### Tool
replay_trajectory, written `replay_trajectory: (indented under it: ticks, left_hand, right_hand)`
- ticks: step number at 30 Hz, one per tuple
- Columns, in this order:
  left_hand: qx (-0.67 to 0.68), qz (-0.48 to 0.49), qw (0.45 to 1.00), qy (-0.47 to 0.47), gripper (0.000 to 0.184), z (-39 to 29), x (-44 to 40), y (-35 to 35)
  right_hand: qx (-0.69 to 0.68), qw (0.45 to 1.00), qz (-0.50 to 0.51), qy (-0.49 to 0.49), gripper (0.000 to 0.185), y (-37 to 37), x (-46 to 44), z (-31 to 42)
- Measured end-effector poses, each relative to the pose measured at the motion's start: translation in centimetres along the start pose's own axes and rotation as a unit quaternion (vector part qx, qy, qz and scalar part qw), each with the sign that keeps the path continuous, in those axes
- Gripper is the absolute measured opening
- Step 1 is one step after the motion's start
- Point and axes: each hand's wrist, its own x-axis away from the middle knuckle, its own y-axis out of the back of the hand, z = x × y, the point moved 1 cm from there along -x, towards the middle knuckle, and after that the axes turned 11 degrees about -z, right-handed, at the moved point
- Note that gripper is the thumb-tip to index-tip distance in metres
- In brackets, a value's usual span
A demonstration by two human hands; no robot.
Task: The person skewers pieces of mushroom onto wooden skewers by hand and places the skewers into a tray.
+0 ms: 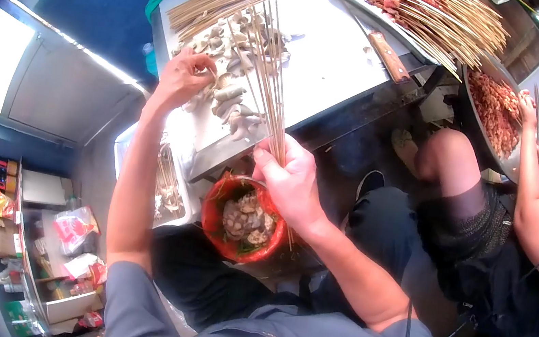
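My right hand is wrapped around a bundle of thin bamboo skewers, which points up and away over the table. Some pale pieces seem to lie behind or on the skewers; I cannot tell which. My left hand is pinched closed at the left edge of a pile of pale, curled food pieces, perhaps oyster mushrooms. What its fingertips hold, if anything, is too small to make out. Below my right hand stands a red-lined bucket with greyish food pieces and some green leaves inside.
Loose skewers lie at the table's far left. A wooden-handled knife and a tray of red meat skewers are at the far right. A white bin holds filled skewers. Another person works over a meat basin.
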Motion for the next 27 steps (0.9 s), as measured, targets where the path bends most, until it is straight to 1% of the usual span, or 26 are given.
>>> replay_trajectory:
  ticks: [2, 3, 5, 6, 7, 9, 10, 11, 13, 14, 15, 17, 18, 19, 22, 23, 25, 26, 27]
  left_hand:
    - [0.053, -0.009, 0.999, 0.008, 0.008, -0.6, 0.2, 0.3]
    - [0.053, -0.009, 0.999, 0.008, 0.008, -0.7, 0.2, 0.5]
    - [0.084, -0.081, 0.993, 0.002, 0.004, -0.7, 0.2, 0.9]
    - [0.097, -0.103, 0.990, -0.013, 0.007, -0.6, 0.3, 1.1]
    - [0.097, -0.104, 0.990, -0.013, 0.007, -1.0, 0.4, 1.2]
    - [0.172, -0.135, 0.971, 0.100, 0.007, -1.5, 0.8, 1.7]
    - [0.223, -0.140, 0.960, 0.096, 0.006, -1.6, 1.0, 1.6]
    - [0.222, -0.142, 0.960, 0.098, 0.006, -1.6, 1.7, 1.6]
    - [0.330, -0.169, 0.909, 0.190, 0.008, -2.6, 3.6, 1.0]
    - [0.365, -0.177, 0.892, 0.199, 0.014, -3.0, 4.2, 0.7]
    - [0.366, -0.177, 0.891, 0.200, 0.014, -3.5, 4.7, 0.6]
    - [0.469, -0.196, 0.839, 0.194, 0.018, -4.3, 5.5, 0.4]
    - [0.492, -0.192, 0.824, 0.206, 0.020, -4.7, 5.7, 0.5]
    - [0.491, -0.194, 0.823, 0.208, 0.020, -5.0, 6.0, 0.5]
    - [0.602, -0.173, 0.737, 0.253, 0.014, -5.2, 6.3, 0.7]
    - [0.602, -0.174, 0.737, 0.253, 0.014, -5.1, 6.4, 0.7]
    - [0.649, -0.164, 0.697, 0.258, 0.010, -5.1, 6.7, 0.7]
    - [0.648, -0.165, 0.697, 0.259, 0.010, -4.8, 6.8, 0.7]
    - [0.665, -0.156, 0.681, 0.263, 0.009, -4.4, 7.0, 0.6]
  right_hand:
    - [0.001, 1.000, 0.001, -0.001, 0.008, 0.0, 0.1, 0.4]
    - [0.003, 1.000, 0.003, -0.002, 0.008, -0.1, 0.2, 0.5]
    - [0.003, 1.000, 0.005, 0.000, 0.008, 0.0, 0.2, 0.3]
    - [0.003, 1.000, 0.008, 0.002, 0.008, 0.0, 0.2, 0.2]
    - [0.003, 1.000, 0.008, 0.002, 0.008, 0.0, 0.2, 0.2]
    - [0.000, 1.000, -0.001, 0.005, 0.008, -0.2, 0.2, 0.2]
    - [0.000, 1.000, 0.000, 0.005, 0.008, -0.2, 0.2, 0.2]
    - [0.010, 1.000, 0.006, 0.001, 0.009, -0.3, 0.3, 0.1]
    - [0.020, 1.000, 0.011, -0.004, 0.009, -0.4, 0.5, -0.1]
    - [0.024, 1.000, 0.013, -0.011, 0.009, -0.5, 0.6, -0.1]
    - [0.027, 0.999, 0.014, -0.017, 0.009, -0.6, 0.7, -0.1]
    - [0.035, 0.999, 0.016, -0.017, 0.009, -0.6, 0.8, -0.2]
    - [0.042, 0.999, 0.018, -0.016, 0.009, -0.7, 0.8, -0.2]
    - [0.042, 0.999, 0.020, -0.017, 0.009, -0.7, 0.8, -0.3]
    - [0.032, 0.999, 0.016, -0.019, 0.010, -0.9, 0.7, -0.5]
    - [0.034, 0.999, 0.015, -0.016, 0.010, -0.9, 0.7, -0.5]
    - [0.037, 0.999, 0.015, -0.014, 0.010, -1.0, 0.8, -0.6]
    - [0.040, 0.999, 0.016, -0.008, 0.010, -1.0, 0.8, -0.6]
    - [0.042, 0.999, 0.017, -0.002, 0.010, -1.1, 0.8, -0.7]
